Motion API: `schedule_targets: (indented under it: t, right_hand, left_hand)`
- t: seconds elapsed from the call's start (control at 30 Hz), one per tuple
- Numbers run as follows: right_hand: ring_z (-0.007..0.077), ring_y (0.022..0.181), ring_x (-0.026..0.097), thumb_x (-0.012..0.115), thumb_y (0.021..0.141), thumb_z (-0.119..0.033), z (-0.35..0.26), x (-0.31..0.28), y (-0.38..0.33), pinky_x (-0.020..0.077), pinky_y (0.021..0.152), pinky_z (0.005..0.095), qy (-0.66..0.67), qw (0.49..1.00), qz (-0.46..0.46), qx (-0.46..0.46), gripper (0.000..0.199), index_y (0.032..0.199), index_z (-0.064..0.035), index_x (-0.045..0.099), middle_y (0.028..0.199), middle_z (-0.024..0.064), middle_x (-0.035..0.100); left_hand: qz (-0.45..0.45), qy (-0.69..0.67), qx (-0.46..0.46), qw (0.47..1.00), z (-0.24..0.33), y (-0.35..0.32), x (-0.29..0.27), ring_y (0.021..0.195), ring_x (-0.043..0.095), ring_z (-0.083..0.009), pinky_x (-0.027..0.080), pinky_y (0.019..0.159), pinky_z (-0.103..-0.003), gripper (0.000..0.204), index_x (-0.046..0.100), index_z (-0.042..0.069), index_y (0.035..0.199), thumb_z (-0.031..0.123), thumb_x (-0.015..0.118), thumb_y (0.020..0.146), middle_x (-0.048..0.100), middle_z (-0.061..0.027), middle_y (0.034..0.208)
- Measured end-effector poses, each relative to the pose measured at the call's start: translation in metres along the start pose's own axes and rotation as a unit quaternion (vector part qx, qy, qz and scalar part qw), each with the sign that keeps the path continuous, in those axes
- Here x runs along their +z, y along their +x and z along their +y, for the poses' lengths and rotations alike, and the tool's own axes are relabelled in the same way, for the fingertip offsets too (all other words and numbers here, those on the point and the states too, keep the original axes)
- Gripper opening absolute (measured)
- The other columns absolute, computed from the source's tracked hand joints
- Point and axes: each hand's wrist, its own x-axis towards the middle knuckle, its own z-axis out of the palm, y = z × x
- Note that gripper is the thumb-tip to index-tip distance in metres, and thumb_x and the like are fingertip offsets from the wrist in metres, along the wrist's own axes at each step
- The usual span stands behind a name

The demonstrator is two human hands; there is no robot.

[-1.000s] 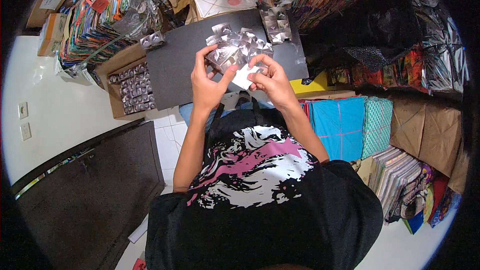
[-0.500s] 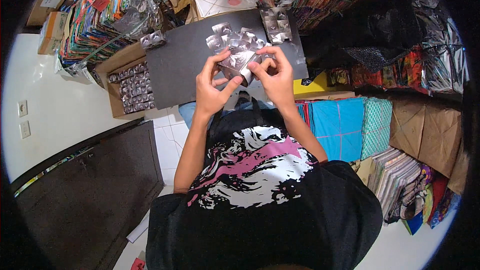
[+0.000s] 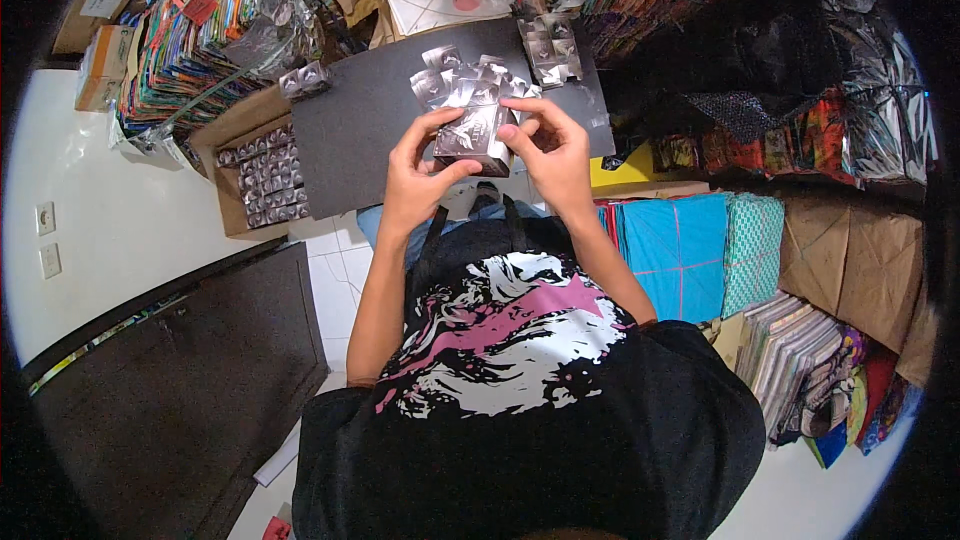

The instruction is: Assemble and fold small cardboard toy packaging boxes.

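A small dark, shiny printed cardboard box (image 3: 470, 138) is held over the near edge of the black tabletop (image 3: 360, 110). My left hand (image 3: 418, 168) grips its left side, with the thumb at the near edge and fingers near the far corner. My right hand (image 3: 552, 155) is closed on the right side, thumb and forefinger at the box's edge. Just beyond lies a loose cluster of similar small dark-and-silver boxes (image 3: 437, 77), partly hidden by the held one.
More little boxes stand at the table's far right (image 3: 552, 48) and far left (image 3: 304, 80). An open carton (image 3: 232, 217) at the left holds rows of them. Bundled stacks (image 3: 200, 60) crowd the back. Wrapped blue bundles (image 3: 675, 250) stand at the right.
The box has turned from a slant to nearly square with me, its printed top now facing up. My right fingers have shifted along its right edge.
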Motion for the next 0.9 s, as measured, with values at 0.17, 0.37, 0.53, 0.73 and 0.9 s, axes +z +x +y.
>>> schedule_targets:
  t: [0.17,0.37,0.53,0.73,0.9]
  right_hand:
    - [0.0060,0.082,0.056,0.087,0.086,-0.005,-0.004,-0.008,-0.002,0.0496,0.079,0.0225,-0.003,0.994,-0.071,-0.084,0.061,0.143,-0.0027,0.066,0.088,-0.0030,0.060]
    - [0.0063,0.082,0.056,0.091,0.079,-0.005,-0.012,-0.011,-0.002,0.0498,0.077,0.0229,-0.067,0.990,-0.066,-0.108,0.066,0.140,-0.0025,0.068,0.089,-0.0023,0.060]
    - [0.0063,0.080,0.057,0.091,0.077,-0.006,-0.017,-0.016,-0.003,0.0497,0.075,0.0228,-0.093,0.988,-0.052,-0.113,0.065,0.138,-0.0023,0.069,0.087,-0.0020,0.060]
    - [0.0066,0.079,0.058,0.090,0.076,-0.006,-0.015,-0.019,-0.002,0.0499,0.074,0.0227,-0.089,0.986,-0.045,-0.132,0.063,0.135,-0.0020,0.070,0.085,-0.0015,0.061]
    - [0.0065,0.078,0.059,0.090,0.076,-0.007,-0.019,-0.020,-0.002,0.0501,0.074,0.0228,-0.098,0.985,-0.045,-0.132,0.062,0.134,-0.0017,0.070,0.084,-0.0016,0.062]
  left_hand:
    - [0.028,0.001,0.004,1.000,0.000,0.001,0.004,0.132,0.058,-0.0217,0.059,0.104,-0.034,0.067,0.062,0.002,0.139,-0.005,0.088,0.078,0.055,-0.0119,0.148]
    - [0.039,0.020,0.002,0.999,0.007,-0.001,0.009,0.136,0.055,-0.0217,0.044,0.116,-0.035,0.069,0.060,-0.002,0.141,-0.002,0.089,0.078,0.060,-0.0132,0.146]
    - [0.039,-0.013,-0.015,0.999,0.008,0.000,0.014,0.134,0.056,-0.0210,0.044,0.115,-0.036,0.070,0.060,-0.002,0.142,0.001,0.090,0.078,0.060,-0.0127,0.145]
    - [0.031,0.059,0.012,0.998,0.013,0.002,0.015,0.131,0.059,-0.0219,0.054,0.104,-0.034,0.067,0.064,0.003,0.140,0.002,0.090,0.078,0.058,-0.0118,0.146]
    - [0.041,0.060,0.007,0.997,0.020,0.001,0.016,0.133,0.057,-0.0217,0.045,0.114,-0.036,0.069,0.064,0.000,0.140,0.006,0.091,0.077,0.060,-0.0133,0.145]
